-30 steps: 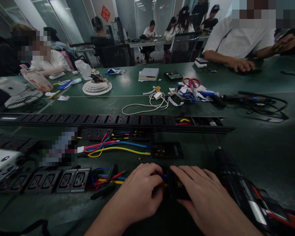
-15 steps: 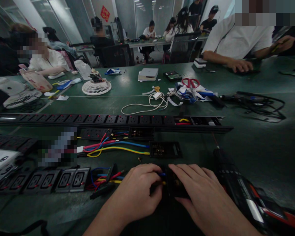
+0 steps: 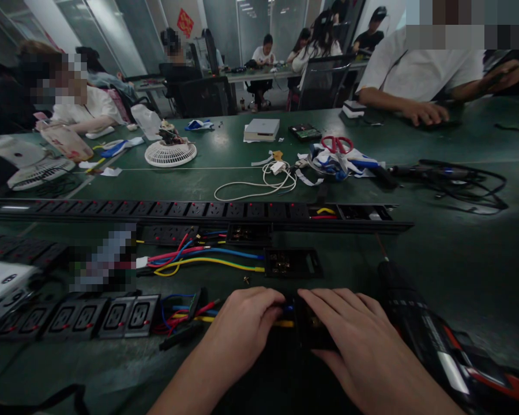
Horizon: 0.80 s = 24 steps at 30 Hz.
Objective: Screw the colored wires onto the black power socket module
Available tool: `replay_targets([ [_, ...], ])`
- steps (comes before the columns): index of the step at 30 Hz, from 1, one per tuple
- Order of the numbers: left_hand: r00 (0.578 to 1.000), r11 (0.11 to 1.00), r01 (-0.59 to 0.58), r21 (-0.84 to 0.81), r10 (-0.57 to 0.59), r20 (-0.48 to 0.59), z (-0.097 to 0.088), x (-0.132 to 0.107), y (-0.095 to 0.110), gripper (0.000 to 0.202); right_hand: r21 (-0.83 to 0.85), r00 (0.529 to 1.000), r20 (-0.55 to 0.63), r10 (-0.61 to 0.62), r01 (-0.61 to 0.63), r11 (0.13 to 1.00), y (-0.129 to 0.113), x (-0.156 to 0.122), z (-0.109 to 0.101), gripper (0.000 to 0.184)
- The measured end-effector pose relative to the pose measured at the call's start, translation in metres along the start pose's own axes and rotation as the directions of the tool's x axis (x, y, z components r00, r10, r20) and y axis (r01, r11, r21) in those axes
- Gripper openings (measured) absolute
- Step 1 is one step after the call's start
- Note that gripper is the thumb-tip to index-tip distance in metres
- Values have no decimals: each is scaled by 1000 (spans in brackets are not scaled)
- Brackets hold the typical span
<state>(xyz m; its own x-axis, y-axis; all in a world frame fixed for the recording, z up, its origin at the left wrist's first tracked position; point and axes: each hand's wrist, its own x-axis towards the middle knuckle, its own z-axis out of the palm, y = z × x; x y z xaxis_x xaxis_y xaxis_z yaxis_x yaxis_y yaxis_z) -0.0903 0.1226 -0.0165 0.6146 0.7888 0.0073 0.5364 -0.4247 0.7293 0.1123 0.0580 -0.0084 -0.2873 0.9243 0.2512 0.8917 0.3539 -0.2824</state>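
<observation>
My right hand is closed around a black terminal box, with the fingers over its top and the thumb along the near side. Just left of it, my left hand pinches a blue wire where it meets the box. Below those fingertips a yellow wire also runs to the box. Both wires lead left beneath my hand toward a black socket strip. A red wire with a bare-looking end sticks out beside my left wrist. My right fingers hide much of the box's inside.
A power drill lies right of my hand. Beyond my hands are a second terminal box with wires, a loose screw and a long socket strip. Red scissors lie farther back. A person sits across the table.
My left fingers have straightened and shifted at the wires, uncovering more of the yellow one. My right hand stays on the box.
</observation>
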Motion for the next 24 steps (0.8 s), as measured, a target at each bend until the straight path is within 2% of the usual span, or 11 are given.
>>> replay_targets([
  [9,1000,1000,15,-23,-15,21,3,2,4,27,-23,1000,-1,1,-1,1000,3,-3,1,92],
  [17,1000,999,5,-32,-5,20,3,2,4,24,23,1000,-15,24,-24,999,-1,-1,-4,97],
  [24,999,999,-34,31,33,37,3,0,6,23,13,1000,-18,8,-8,1000,2,-6,-10,104],
])
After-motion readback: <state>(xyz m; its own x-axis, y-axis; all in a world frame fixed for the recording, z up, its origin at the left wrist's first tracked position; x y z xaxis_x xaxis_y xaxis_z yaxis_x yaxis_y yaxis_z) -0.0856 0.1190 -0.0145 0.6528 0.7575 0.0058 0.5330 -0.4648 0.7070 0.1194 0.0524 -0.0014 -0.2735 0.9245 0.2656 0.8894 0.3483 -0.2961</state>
